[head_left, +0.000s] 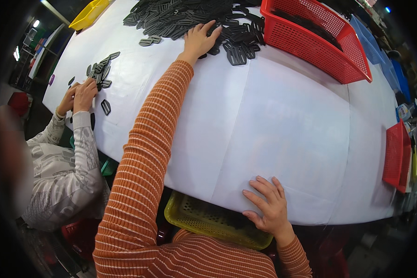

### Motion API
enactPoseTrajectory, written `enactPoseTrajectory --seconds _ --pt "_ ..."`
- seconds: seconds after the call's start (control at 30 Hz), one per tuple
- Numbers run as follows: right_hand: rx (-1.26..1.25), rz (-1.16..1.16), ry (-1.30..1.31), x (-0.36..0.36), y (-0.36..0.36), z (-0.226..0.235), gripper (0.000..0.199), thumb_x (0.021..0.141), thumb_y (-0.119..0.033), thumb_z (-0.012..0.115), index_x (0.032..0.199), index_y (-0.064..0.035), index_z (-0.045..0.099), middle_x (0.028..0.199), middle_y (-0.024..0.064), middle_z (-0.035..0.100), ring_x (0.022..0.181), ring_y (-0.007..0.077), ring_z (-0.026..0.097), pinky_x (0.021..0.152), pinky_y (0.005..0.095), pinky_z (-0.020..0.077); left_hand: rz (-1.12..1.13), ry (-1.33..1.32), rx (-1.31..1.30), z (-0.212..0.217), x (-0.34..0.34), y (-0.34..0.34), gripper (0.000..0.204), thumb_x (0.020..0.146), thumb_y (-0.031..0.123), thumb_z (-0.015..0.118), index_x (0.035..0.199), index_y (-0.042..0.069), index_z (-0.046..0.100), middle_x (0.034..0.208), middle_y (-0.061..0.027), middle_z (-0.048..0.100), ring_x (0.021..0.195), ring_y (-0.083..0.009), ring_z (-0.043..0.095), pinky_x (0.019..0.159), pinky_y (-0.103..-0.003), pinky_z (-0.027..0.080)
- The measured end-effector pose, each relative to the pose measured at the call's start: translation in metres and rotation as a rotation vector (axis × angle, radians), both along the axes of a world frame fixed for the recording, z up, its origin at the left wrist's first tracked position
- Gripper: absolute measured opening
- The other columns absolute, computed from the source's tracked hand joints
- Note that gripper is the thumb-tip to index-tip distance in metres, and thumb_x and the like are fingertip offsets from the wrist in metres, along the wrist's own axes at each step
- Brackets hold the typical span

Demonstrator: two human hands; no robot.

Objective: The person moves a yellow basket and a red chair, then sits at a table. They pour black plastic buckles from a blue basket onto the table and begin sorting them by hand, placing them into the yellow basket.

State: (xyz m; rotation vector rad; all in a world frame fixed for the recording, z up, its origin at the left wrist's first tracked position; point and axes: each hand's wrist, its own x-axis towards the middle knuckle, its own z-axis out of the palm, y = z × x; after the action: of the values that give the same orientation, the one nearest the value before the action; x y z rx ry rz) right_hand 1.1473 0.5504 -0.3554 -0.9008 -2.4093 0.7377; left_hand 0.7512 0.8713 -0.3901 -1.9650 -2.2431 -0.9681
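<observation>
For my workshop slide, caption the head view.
Left hand at a heap of black slotted pieces, right hand spread on the white table, a co-worker's hands at a smaller pile.

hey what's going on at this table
The person's left hand reaches out, fingers spread, at a heap of black slotted pieces. The right hand lies open by the near edge of the white tabletop. To the left, a co-worker's hands are at a smaller pile.

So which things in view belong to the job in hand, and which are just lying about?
In hand:
black slotted pieces, under left hand
white table, under right hand

Seemingly just lying about:
yellow tray, upper left
small red basket, far right
</observation>
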Motion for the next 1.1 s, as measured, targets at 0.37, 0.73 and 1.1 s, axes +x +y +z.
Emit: enactPoseTrajectory --seconds 0.37,0.73,1.1 --pt "-0.02 0.016 -0.025 -0.01 0.035 0.009 0.041 0.081 -0.04 0.076 0.115 -0.0179 0.071 0.127 0.0081 0.063 0.123 0.0266 0.057 0.11 0.0484 0.0343 -0.456 -0.094 -0.025 0.016 0.041 -0.053 0.03 0.087 0.04 0.067 0.109 0.02 0.075 0.118 -0.0118 0.066 0.111 -0.0337 0.058 0.099 -0.043 0.045" --pt "0.108 -0.083 0.131 -0.034 0.04 0.004 0.034 0.079 -0.024 0.078 0.111 -0.0135 0.071 0.126 0.0116 0.06 0.123 0.034 0.054 0.104 0.0485 0.0404 -0.406 -0.082 0.033 0.02 0.148 -0.158 0.028 0.089 0.031 0.068 0.115 0.02 0.07 0.129 -0.0076 0.057 0.125 -0.0305 0.046 0.107 -0.046 0.032" --pt "0.185 -0.496 0.312 -0.024 0.029 0.001 0.029 0.083 -0.01 0.069 0.112 -0.0066 0.068 0.124 0.0152 0.057 0.121 0.0363 0.052 0.103 0.0467 0.0406 -0.544 -0.237 0.052 0.047 0.198 -0.232 0.033 0.092 0.018 0.063 0.124 0.01 0.064 0.136 -0.0138 0.054 0.129 -0.0345 0.046 0.109 -0.049 0.034"
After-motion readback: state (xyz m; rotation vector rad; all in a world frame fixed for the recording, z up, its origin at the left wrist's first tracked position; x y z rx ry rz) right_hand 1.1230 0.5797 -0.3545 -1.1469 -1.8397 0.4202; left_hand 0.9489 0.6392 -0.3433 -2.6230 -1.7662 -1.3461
